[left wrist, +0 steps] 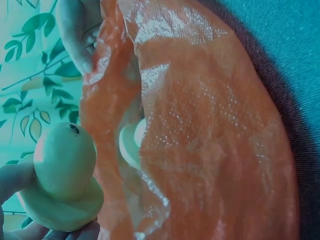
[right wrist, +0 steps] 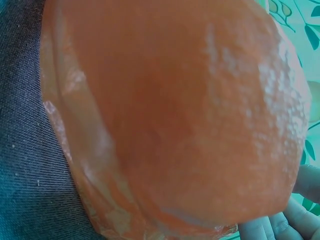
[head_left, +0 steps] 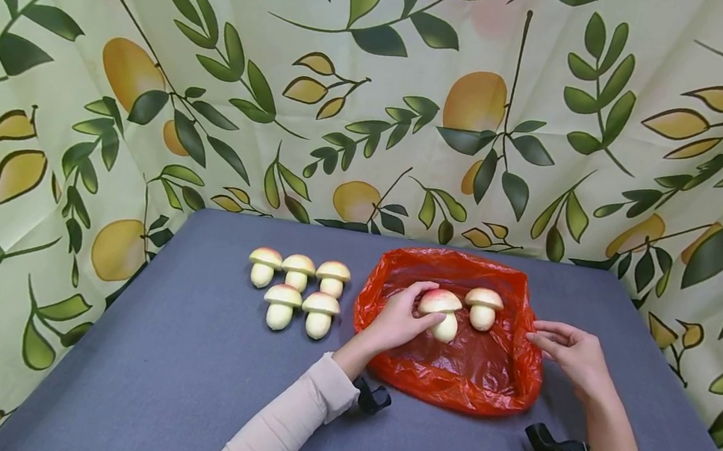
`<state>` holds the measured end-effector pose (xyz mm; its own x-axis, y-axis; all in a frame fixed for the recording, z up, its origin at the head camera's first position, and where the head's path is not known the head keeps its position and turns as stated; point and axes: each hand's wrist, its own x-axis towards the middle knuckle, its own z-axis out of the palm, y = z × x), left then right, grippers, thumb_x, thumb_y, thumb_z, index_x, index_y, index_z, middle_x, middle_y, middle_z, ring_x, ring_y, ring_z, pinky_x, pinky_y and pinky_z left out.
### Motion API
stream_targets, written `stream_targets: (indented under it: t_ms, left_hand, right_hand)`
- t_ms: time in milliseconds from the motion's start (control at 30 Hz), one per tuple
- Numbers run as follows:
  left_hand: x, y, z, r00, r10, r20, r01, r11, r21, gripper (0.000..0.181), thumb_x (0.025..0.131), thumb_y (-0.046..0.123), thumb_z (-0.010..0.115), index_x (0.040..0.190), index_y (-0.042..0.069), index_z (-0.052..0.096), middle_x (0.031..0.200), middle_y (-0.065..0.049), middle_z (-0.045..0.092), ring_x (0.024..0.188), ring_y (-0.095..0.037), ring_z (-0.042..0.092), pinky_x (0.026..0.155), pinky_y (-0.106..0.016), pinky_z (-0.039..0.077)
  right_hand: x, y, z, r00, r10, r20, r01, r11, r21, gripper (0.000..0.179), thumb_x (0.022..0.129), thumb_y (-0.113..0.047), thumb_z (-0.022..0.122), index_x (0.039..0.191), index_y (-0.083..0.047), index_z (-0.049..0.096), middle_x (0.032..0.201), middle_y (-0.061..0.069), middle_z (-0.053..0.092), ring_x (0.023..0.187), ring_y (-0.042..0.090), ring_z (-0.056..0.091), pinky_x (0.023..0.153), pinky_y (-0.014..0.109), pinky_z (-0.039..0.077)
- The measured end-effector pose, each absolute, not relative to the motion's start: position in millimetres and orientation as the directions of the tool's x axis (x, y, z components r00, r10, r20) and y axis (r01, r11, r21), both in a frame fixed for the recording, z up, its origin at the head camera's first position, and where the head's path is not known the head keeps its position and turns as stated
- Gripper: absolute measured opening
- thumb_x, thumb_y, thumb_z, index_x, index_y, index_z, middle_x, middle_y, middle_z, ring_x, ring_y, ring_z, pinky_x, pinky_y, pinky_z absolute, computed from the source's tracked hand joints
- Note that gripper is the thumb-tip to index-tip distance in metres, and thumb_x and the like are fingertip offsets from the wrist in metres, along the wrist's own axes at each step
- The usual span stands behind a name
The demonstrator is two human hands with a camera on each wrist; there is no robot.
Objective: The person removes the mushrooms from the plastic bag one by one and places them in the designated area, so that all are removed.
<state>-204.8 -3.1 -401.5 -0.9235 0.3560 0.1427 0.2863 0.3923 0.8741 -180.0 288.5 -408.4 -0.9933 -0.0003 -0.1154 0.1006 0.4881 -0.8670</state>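
My left hand [head_left: 395,321] grips a toy mushroom [head_left: 440,313] with a pale stem and reddish cap, over the open mouth of a red plastic bag [head_left: 442,392]. In the left wrist view this mushroom [left wrist: 64,167] appears stem up, thumb at its side and fingers under the cap. Another mushroom [head_left: 483,310] lies inside the bag, to the right of the held one. At the bag's right rim, my right hand [head_left: 574,355] pinches the plastic between thumb and fingers. The right wrist view shows its fingers [right wrist: 297,220] partly hidden behind the bag wall [right wrist: 175,110].
Several more mushrooms stand in two rows left of the bag, including one at the front [head_left: 319,317] and one at the back [head_left: 264,268]. All rest on a grey-blue table [head_left: 179,384]. A leaf-patterned cloth [head_left: 370,151] hangs behind and along the sides.
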Motion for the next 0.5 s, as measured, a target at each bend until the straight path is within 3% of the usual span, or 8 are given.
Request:
stream_targets:
  t_ms: [267,500]
  left_hand:
    - [-196.0,-12.9,-397.9,-0.912,0.373,0.169,0.317,0.384,0.867,0.052,0.09,0.022,0.067,0.136,0.007,0.049,0.132,-0.011,0.06,0.112,-0.02,0.06,0.093,-0.025,0.049]
    - [-189.4,-23.9,-398.0,-0.912,0.377,0.165,0.312,0.37,0.875,0.052,0.09,0.021,0.067,0.136,0.008,0.049,0.129,-0.011,0.06,0.097,-0.016,0.057,0.079,-0.017,0.046]
  right_hand:
    - [-180.6,289.7,-408.5,-0.995,-0.002,-0.101,0.087,0.498,-0.863,0.053,0.094,-0.024,0.061,0.127,0.015,0.05,0.075,-0.034,0.06,0.073,-0.012,0.06,0.07,0.018,0.056]
    - [-180.6,289.7,-408.2,-0.994,-0.005,-0.107,0.09,0.499,-0.862,0.054,0.095,-0.025,0.061,0.128,0.016,0.049,0.076,-0.035,0.06,0.074,-0.012,0.06,0.071,0.018,0.056]
